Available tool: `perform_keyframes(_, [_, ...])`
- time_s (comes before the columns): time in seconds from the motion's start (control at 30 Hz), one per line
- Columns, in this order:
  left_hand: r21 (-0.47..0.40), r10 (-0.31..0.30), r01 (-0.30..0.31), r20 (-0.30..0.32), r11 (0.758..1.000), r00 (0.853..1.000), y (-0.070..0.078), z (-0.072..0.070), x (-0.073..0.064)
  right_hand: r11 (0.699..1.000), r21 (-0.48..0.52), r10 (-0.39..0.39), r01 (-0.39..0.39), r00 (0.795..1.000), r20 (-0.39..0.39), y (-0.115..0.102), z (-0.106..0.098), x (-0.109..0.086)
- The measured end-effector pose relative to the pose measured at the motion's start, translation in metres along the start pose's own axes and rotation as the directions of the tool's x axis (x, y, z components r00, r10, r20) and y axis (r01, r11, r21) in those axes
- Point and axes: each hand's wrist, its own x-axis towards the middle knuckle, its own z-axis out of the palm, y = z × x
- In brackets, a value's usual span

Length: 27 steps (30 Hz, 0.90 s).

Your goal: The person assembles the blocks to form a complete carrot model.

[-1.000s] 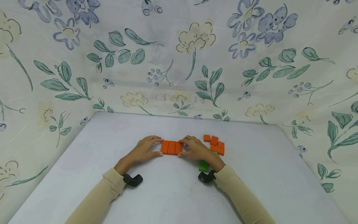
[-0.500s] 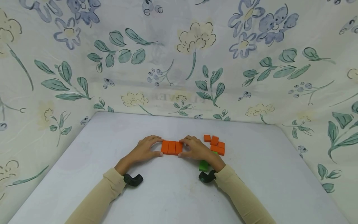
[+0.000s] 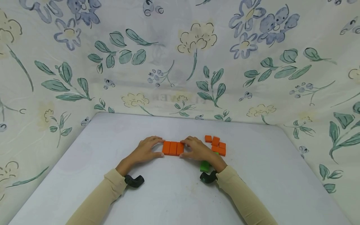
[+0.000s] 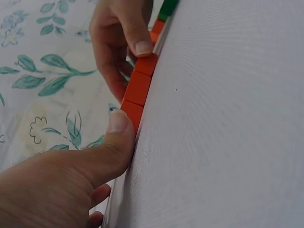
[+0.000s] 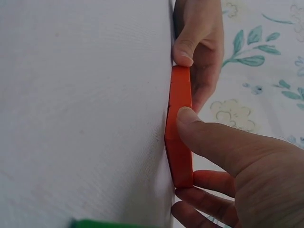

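Three orange blocks (image 3: 173,148) lie side by side in a row on the white table, their long sides against each other. At the row's left end, my left hand (image 3: 144,150) pinches the end block, thumb on its near side and fingertips at its far side. My right hand (image 3: 197,149) pinches the right end block likewise; in the right wrist view its thumb (image 5: 190,124) presses the near face of that orange block (image 5: 179,159). The left wrist view shows the left thumb (image 4: 118,126) against the nearest orange block (image 4: 133,113). The far faces are mostly hidden.
Right of the right hand lie several loose orange blocks (image 3: 218,150) close together. Green blocks (image 3: 204,167) sit partly hidden under the right wrist. Black curved wrist devices (image 3: 134,181) hang by both cuffs. A flower-patterned cloth (image 3: 180,78) rises behind the white table (image 3: 168,193).
Both hands hold almost the same position; the row of orange blocks looks a pixel or two farther right, barely noticeable. The loose blocks have not moved.
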Motion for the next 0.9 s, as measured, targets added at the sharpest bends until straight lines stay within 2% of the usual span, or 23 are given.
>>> perform_keyframes(0.33, [0.002, -0.008, 0.008, 0.011, 1.0, 1.0, 0.0, 0.006, 0.003, 1.0, 0.007, -0.002, 0.001, 1.0, 0.03, 0.005, -0.008, -0.006])
perform_keyframes(0.57, [0.019, -0.01, 0.01, 0.007, 1.0, 1.0, 0.001, 0.006, 0.003, 0.997, 0.065, -0.054, 0.051, 0.998, 0.045, 0.015, -0.044, -0.029])
perform_keyframes(0.77, [0.026, -0.013, 0.013, 0.006, 1.0, 1.0, 0.003, 0.002, 0.002, 0.998, -0.007, -0.069, 0.069, 0.997, 0.035, 0.034, -0.075, -0.053])
perform_keyframes(0.9, [0.03, -0.02, 0.02, 0.007, 0.999, 1.0, 0.002, 0.001, 0.001, 0.998, -0.048, -0.043, 0.045, 0.999, 0.027, 0.048, -0.087, -0.067])
